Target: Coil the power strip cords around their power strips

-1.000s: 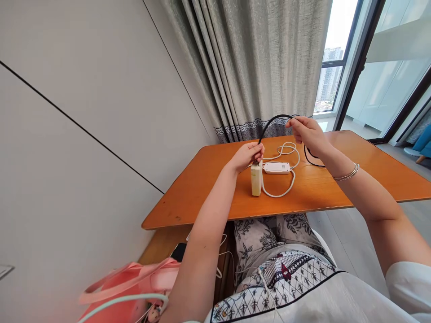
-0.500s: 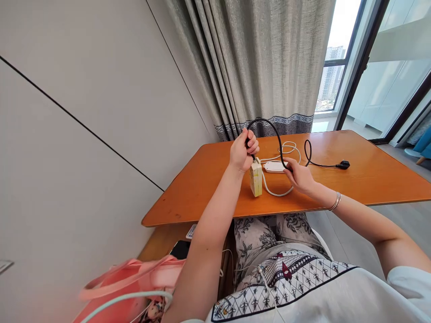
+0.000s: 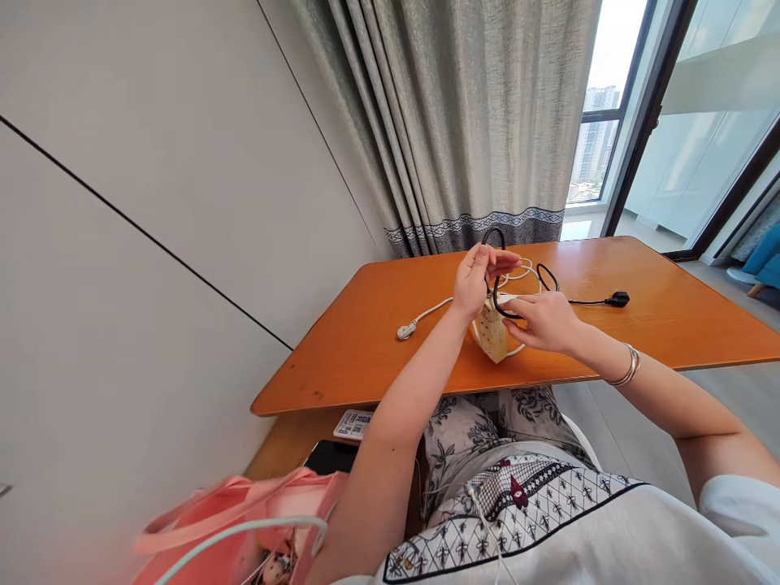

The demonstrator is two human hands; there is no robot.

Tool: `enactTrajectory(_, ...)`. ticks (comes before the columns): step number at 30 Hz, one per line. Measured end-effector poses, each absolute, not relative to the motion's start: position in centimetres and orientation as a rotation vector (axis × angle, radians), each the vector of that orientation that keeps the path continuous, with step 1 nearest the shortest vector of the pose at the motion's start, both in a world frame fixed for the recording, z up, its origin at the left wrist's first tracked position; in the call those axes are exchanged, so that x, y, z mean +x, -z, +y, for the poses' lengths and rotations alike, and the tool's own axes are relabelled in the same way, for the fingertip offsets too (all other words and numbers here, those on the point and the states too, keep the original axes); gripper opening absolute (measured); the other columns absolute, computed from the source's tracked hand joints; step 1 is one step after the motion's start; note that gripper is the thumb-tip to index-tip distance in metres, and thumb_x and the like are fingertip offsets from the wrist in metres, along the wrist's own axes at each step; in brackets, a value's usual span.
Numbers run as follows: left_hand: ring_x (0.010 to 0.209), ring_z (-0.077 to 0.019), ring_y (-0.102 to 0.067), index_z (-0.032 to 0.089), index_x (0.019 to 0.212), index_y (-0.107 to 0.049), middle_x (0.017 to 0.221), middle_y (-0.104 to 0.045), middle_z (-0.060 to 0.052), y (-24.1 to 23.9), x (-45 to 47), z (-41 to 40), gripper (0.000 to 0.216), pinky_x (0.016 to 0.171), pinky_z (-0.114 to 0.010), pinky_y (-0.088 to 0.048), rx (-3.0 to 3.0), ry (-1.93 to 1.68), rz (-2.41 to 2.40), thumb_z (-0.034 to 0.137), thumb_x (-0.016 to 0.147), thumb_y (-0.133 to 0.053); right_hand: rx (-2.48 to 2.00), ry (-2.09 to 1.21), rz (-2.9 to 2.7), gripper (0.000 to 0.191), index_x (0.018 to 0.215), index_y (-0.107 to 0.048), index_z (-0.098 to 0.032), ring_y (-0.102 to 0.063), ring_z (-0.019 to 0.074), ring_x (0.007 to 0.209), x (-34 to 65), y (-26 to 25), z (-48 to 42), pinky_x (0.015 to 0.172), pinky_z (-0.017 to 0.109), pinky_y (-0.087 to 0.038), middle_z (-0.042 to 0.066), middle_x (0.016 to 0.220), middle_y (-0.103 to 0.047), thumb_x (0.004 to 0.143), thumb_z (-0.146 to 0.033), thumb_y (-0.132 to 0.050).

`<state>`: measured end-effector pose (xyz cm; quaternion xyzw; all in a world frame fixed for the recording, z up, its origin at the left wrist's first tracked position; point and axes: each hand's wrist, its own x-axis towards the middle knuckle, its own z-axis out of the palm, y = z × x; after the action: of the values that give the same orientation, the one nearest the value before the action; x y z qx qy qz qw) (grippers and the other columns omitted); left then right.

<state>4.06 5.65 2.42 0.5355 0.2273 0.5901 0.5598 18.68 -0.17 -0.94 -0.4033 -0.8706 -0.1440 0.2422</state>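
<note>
Over the orange table (image 3: 670, 317) my left hand (image 3: 478, 280) grips a loop of black cable (image 3: 496, 305) and touches the top of a cream power strip (image 3: 492, 337), which is tilted. My right hand (image 3: 542, 321) pinches the same black cable just to the right of the strip. The cable's black plug (image 3: 619, 299) lies on the table to the right. A white cord ends in a small plug (image 3: 405, 331) at the left, and more white cord coils behind my hands.
A grey curtain (image 3: 475, 122) hangs behind the table, a window and glass door to its right. A plain wall runs along the left. A pink bag (image 3: 244, 528), a dark phone (image 3: 329, 457) and a card (image 3: 353, 423) sit low at my left.
The black cable has been bent into a tighter loop between both hands. The power strip has tipped and shifted right. A white cord end now lies out to the left.
</note>
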Motion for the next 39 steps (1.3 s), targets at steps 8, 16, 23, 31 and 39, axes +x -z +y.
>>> enactTrajectory(8, 0.061, -0.0136, -0.054, 0.02, 0.064, -0.051, 0.06, -0.055, 0.001, -1.2, 3.9, 4.6, 0.048, 0.059, -0.026, -0.041, 1.639, -1.333, 0.565, 0.062, 0.083, -0.066, -1.094, 0.182, -2.311, 0.021, 0.084, -0.065, -0.021, -0.058, 0.0154, 0.065, 18.7, -3.5, -0.1, 0.057, 0.027, -0.025, 0.003, 0.077, -0.07, 0.086, -0.042, -0.07)
enactTrajectory(16, 0.038, -0.0067, -0.037, 0.02, 0.067, -0.048, 0.049, -0.046, 0.005, -1.7, 2.9, 4.5, 0.05, 0.04, -0.022, -0.025, 1.503, -1.216, 0.569, 0.065, 0.084, -0.063, -1.037, -0.189, -2.388, 0.031, 0.088, -0.061, -0.021, -0.047, 0.0121, 0.058, 20.9, -6.5, 0.0, 0.057, 0.026, -0.028, -0.001, 0.069, -0.061, 0.083, -0.049, -0.072)
enactTrajectory(23, 0.031, -0.0044, -0.029, 0.018, 0.065, -0.048, 0.042, -0.039, 0.007, -2.0, 3.2, 4.1, 0.054, 0.036, -0.02, -0.017, 1.403, -1.045, 0.43, 0.066, 0.09, -0.053, -0.763, -0.167, -2.09, 0.026, 0.105, -0.067, -0.021, -0.054, 0.0163, 0.076, 21.1, -6.4, 2.4, 0.069, 0.03, -0.042, 0.004, 0.087, -0.061, 0.092, -0.042, -0.061)
enactTrajectory(31, 0.033, -0.0036, -0.019, 0.019, 0.064, -0.039, 0.041, -0.026, 0.009, -2.5, 2.3, 4.0, 0.05, 0.038, -0.017, -0.021, 1.225, -0.876, 0.413, 0.055, 0.098, -0.046, -0.882, 0.119, -2.077, 0.029, 0.092, -0.073, -0.022, -0.056, 0.0186, 0.078, 20.4, -5.1, 4.2, 0.069, 0.029, -0.041, 0.006, 0.085, -0.063, 0.095, -0.045, -0.056)
enactTrajectory(39, 0.032, -0.0042, -0.017, 0.02, 0.064, -0.031, 0.042, -0.022, 0.01, -2.7, 2.5, 3.7, 0.051, 0.038, -0.017, -0.021, 1.12, -0.88, 0.378, 0.054, 0.1, -0.041, -0.811, -0.015, -1.971, 0.035, 0.088, -0.072, -0.022, -0.055, 0.0184, 0.072, 20.4, -4.6, 4.9, 0.068, 0.03, -0.041, 0.006, 0.079, -0.064, 0.096, -0.047, -0.049)
